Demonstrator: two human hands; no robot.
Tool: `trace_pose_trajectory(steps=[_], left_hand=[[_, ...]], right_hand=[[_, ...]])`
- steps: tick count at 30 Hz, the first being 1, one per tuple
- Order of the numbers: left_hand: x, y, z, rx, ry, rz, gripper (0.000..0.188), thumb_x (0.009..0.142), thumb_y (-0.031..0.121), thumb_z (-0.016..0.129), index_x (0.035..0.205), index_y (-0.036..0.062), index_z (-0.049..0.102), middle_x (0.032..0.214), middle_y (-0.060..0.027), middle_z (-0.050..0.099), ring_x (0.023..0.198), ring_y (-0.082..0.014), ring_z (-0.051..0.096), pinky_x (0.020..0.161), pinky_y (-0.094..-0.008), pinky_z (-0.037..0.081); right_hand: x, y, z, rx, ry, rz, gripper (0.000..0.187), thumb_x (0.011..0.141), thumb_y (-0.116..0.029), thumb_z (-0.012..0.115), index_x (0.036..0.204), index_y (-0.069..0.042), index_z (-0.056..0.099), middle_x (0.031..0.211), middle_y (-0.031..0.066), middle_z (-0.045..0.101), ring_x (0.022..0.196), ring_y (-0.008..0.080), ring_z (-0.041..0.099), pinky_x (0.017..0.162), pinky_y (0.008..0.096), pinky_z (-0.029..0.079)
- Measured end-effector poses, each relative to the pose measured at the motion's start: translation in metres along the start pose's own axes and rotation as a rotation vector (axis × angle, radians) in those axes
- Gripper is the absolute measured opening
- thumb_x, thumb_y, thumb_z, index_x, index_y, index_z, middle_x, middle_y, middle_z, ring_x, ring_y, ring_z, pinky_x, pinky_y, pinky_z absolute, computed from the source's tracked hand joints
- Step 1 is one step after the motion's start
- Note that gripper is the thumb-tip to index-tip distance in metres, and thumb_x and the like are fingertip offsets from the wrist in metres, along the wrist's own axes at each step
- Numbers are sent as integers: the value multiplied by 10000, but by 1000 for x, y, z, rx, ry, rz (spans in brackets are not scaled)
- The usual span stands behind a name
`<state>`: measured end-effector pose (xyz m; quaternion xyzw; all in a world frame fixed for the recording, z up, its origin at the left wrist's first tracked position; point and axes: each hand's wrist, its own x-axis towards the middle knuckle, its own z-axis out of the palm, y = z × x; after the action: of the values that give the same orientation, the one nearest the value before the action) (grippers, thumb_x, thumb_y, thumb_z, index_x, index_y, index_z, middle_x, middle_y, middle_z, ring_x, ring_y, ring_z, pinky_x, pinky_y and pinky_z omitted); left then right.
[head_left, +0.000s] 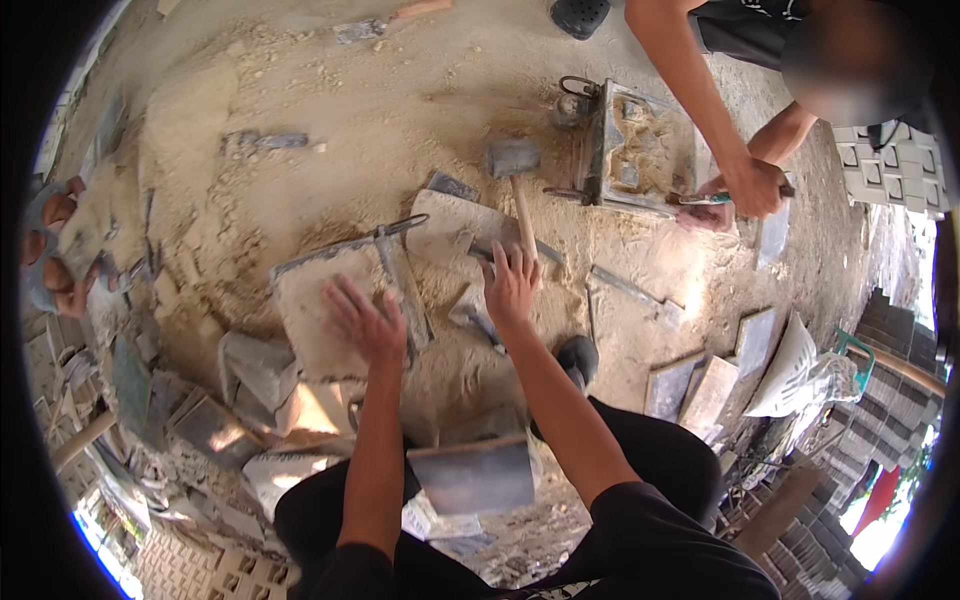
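Note:
My left hand [368, 322] lies flat with spread fingers, slightly blurred, over a sand-filled moulding frame [305, 325] with dark metal edges. My right hand [512, 288] is stretched out, fingers apart, at the handle end of a mallet [514, 160]. The mallet has a dark, blocky head and a pale wooden handle. Beside those fingers lies a dark flat bar [547, 251]; whether they touch it or the handle I cannot tell. A sand-dusted board [450, 228] lies between the frame and the mallet.
Across from me, a co-worker's hands [755, 188] hold a tool at another metal-edged mould [650, 150] containing sand. Loose sand [190, 130] covers the ground. Flat plates [672, 385] and a white sack [785, 370] stand at right; stone-like blocks [255, 365] lie at left.

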<state>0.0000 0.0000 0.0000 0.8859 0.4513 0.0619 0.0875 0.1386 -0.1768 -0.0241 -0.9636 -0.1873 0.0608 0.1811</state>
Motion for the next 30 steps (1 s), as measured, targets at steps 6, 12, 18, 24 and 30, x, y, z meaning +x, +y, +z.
trace_pose_trajectory(steps=[6, 12, 18, 24, 30], left_hand=[[-7, 16, -116, 41, -420, 114, 681, 964, 498, 415, 1478, 64, 311, 1538, -223, 243, 1451, -330, 182, 1145, -603, 61], [-53, 79, -272, -485, -323, 267, 352, 930, 357, 556, 1078, 55, 661, 1136, -212, 624, 1177, -342, 535, 1061, -513, 313], [-120, 101, -334, -589, -450, 441, 283, 907, 315, 580, 936, 46, 662, 990, -155, 664, 983, -354, 592, 965, -494, 387], [-203, 120, -351, -670, -597, 538, 197, 852, 228, 669, 892, 35, 653, 856, -133, 674, 872, -331, 620, 809, -423, 464], [-306, 141, -296, -543, -799, 565, 255, 899, 230, 615, 999, -2, 647, 936, -156, 695, 897, -274, 669, 816, -365, 502]], right_hand=[[-37, -84, -161, 71, 59, 63, 534, 856, -261, 648, 1312, -33, 487, 1359, 199, 448, 1301, 374, 397, 1060, 503, 306], [-97, -148, -326, 376, 143, 296, 340, 858, -164, 626, 1159, -23, 559, 1158, 206, 555, 1056, 386, 561, 885, 457, 448], [-194, -139, -388, 587, 336, 454, 200, 871, -147, 630, 995, 10, 629, 877, 198, 646, 831, 346, 636, 738, 407, 496], [-305, -58, -399, 629, 159, 774, 195, 881, -180, 634, 962, -4, 651, 756, 157, 675, 683, 269, 658, 640, 358, 502], [-419, 86, -366, 581, 31, 963, 236, 892, -228, 632, 974, -8, 657, 714, 142, 650, 649, 259, 631, 610, 375, 477]])
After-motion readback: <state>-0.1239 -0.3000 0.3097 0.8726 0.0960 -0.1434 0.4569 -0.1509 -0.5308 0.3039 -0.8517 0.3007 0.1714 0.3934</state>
